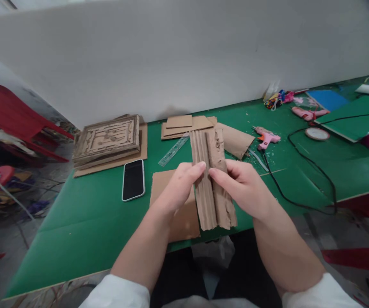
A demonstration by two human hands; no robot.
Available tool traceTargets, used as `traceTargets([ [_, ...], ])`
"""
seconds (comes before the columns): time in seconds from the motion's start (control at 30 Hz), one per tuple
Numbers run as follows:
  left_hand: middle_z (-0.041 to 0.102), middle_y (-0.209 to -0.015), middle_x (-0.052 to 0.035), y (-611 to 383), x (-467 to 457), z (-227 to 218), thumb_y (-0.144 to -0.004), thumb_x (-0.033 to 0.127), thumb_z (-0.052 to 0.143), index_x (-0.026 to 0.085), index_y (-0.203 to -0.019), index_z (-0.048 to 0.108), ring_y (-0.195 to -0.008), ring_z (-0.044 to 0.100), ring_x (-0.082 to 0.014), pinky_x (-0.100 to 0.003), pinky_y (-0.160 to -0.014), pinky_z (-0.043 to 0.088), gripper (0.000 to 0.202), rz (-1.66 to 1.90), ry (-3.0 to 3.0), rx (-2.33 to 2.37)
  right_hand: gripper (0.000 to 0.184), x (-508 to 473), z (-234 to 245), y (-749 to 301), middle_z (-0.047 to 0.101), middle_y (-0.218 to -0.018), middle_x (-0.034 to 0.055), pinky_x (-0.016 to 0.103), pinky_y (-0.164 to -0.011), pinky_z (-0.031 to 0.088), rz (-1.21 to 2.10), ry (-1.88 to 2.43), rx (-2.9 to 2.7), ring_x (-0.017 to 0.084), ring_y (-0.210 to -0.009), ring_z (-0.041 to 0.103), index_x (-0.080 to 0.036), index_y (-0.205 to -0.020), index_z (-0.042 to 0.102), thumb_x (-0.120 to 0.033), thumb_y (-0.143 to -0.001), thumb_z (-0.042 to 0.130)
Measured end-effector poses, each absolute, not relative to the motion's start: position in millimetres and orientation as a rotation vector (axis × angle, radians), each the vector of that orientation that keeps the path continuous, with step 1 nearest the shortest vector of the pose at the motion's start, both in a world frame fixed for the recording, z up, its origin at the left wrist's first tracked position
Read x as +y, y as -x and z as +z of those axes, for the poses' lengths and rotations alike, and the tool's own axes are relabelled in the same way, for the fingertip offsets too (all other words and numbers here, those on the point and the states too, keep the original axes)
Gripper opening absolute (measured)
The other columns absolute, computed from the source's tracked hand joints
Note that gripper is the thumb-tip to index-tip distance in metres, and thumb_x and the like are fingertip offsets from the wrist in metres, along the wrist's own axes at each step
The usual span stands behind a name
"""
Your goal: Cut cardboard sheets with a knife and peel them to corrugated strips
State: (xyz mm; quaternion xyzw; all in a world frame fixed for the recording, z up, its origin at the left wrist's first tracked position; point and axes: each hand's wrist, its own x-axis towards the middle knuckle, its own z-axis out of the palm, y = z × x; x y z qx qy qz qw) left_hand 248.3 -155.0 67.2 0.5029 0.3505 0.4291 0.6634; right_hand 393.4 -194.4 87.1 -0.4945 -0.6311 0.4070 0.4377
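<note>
Both hands hold a long strip of corrugated cardboard upright over the near edge of the green table. My left hand grips its left side, thumb on the ribbed face. My right hand pinches its right side, where a torn paper layer shows. Under the hands a flat brown cardboard sheet lies on the table.
A black phone lies left of the sheet. Behind it sits a stack of cardboard panels. A clear ruler, more cardboard pieces, a pink glue gun with a black cord and a tape roll lie farther back.
</note>
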Motion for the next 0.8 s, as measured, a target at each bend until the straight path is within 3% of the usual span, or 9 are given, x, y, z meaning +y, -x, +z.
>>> traceTargets([
  [0.17, 0.053, -0.049, 0.0008, -244.8, -163.6, 84.8, -0.07, 0.032, 0.065, 0.014, -0.053, 0.059, -0.049, 0.052, -0.0118, -0.021, -0.044, 0.037, 0.025, 0.876, -1.181, 0.8, 0.031, -202.8, 88.1, -391.5, 0.04, -0.05, -0.0039, 0.022, -0.044, 0.023, 0.875, 1.217, -1.565, 0.007, -0.048, 0.033, -0.017, -0.055, 0.048, -0.033, -0.081, 0.05],
  [0.3, 0.058, -0.053, -0.002, -248.7, -171.3, 82.5, -0.07, 0.039, 0.064, 0.013, -0.058, 0.062, -0.051, 0.057, -0.0142, -0.023, -0.048, 0.043, 0.029, 0.94, -0.978, 0.708, 0.032, -203.0, 83.9, -383.2, 0.043, -0.052, -0.0032, 0.022, -0.043, 0.028, 1.179, 1.078, -1.277, 0.008, -0.048, 0.037, -0.017, -0.058, 0.052, -0.042, -0.079, 0.053],
  [0.43, 0.062, -0.056, -0.0053, -255.5, -174.5, 73.2, -0.069, 0.042, 0.063, 0.012, -0.061, 0.064, -0.061, 0.063, -0.0209, -0.028, -0.054, 0.049, 0.031, 1.011, -0.802, 0.627, 0.026, -198.6, 77.3, -370.9, 0.051, -0.053, -0.0021, 0.022, -0.045, 0.034, 1.414, 0.951, -0.972, 0.01, -0.049, 0.044, -0.018, -0.06, 0.057, -0.04, -0.074, 0.058],
  [0.6, 0.066, -0.066, -0.0071, -260.3, -174.3, 64.9, -0.07, 0.039, 0.062, 0.013, -0.074, 0.066, -0.078, 0.065, -0.0262, -0.033, -0.065, 0.052, 0.027, 1.094, -0.688, 0.63, 0.02, -194.6, 75.3, -360.8, 0.055, -0.055, -0.0006, 0.025, -0.048, 0.04, 1.426, 0.938, -0.815, 0.013, -0.052, 0.05, -0.019, -0.062, 0.059, -0.037, -0.07, 0.059],
  [0.8, 0.066, -0.065, -0.0049, -259.5, -173.1, 60.0, -0.072, 0.036, 0.06, 0.015, -0.073, 0.064, -0.08, 0.065, -0.025, -0.033, -0.068, 0.052, 0.021, 1.159, -0.612, 0.632, 0.017, -190.6, 76.4, -357.7, 0.054, -0.055, 0.0001, 0.027, -0.051, 0.04, 1.378, 0.951, -0.796, 0.014, -0.052, 0.049, -0.019, -0.061, 0.057, -0.033, -0.07, 0.055],
])
